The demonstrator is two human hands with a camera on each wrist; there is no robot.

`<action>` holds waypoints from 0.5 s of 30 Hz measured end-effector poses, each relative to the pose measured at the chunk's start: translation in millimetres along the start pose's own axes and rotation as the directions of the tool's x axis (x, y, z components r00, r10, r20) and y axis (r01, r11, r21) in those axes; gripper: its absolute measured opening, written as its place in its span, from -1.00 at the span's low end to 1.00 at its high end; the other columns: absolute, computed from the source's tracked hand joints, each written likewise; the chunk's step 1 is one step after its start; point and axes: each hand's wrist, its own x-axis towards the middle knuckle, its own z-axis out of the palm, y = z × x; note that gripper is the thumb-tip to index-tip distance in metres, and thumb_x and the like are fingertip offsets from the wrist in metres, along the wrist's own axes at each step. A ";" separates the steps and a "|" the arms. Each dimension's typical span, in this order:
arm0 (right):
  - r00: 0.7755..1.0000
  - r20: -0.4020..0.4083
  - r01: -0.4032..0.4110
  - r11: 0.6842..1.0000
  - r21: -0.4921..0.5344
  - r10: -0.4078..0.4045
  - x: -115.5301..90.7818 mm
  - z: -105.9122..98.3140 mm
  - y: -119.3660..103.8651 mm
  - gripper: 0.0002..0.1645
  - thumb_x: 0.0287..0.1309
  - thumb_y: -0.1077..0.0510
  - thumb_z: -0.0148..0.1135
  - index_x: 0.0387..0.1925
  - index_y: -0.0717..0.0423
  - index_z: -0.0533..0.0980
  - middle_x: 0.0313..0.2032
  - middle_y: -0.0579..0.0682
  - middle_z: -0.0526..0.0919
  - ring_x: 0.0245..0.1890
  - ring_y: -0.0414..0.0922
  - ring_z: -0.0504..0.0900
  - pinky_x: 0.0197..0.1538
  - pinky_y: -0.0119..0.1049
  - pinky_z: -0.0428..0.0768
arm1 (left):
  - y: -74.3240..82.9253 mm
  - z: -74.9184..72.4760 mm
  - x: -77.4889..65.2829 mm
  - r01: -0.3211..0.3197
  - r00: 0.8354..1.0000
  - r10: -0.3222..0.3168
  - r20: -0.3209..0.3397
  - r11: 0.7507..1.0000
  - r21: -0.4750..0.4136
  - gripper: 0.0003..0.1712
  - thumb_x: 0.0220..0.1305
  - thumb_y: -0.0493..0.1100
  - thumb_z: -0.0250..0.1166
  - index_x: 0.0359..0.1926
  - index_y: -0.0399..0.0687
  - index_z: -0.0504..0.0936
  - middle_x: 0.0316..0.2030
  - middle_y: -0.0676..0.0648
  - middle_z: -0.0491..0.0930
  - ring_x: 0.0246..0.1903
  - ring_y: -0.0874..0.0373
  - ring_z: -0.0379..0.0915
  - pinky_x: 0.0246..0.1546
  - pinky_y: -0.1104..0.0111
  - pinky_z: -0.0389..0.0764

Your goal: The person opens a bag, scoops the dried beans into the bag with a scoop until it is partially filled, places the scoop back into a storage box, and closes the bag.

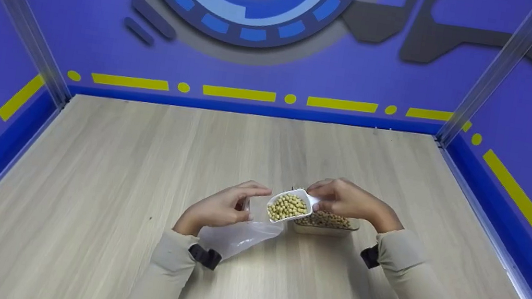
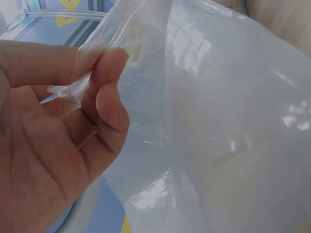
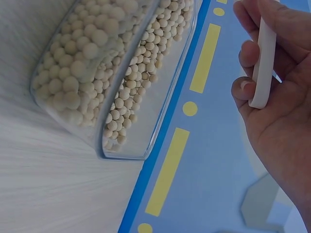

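My right hand (image 1: 356, 201) grips the handle of a white scoop (image 3: 265, 65). Pale yellow soybeans (image 1: 287, 208) fill the scoop's bowl, which points left toward the bag's top. My left hand (image 1: 219, 207) pinches the upper edge of a clear zip bag (image 1: 238, 238) between thumb and fingers; the bag hangs below that hand, with its zip strip visible in the left wrist view. Behind and below the scoop stands a clear rectangular container (image 1: 322, 231), holding many more soybeans (image 3: 73, 63). Part of the container is hidden by the scoop and right hand.
Under everything is a light wood-grain table (image 1: 97, 187). Blue-purple panels (image 1: 255, 77) with yellow markings enclose it at the back and both sides. Metal posts (image 1: 27, 19) rise at the back corners.
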 end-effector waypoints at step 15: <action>1.000 0.013 0.018 1.000 -0.012 -0.017 1.0 -1.9 -1.8 -0.67 0.06 0.35 0.26 -0.08 0.31 0.65 -0.01 0.21 0.66 0.06 0.13 0.59 0.11 0.02 0.54 | -1.5 1.0 2.7 -0.002 1.000 0.002 0.007 0.999 0.035 -0.31 0.11 -0.53 0.08 0.33 -0.30 0.33 0.26 -0.24 0.34 -0.44 0.29 0.25 -0.37 0.54 0.34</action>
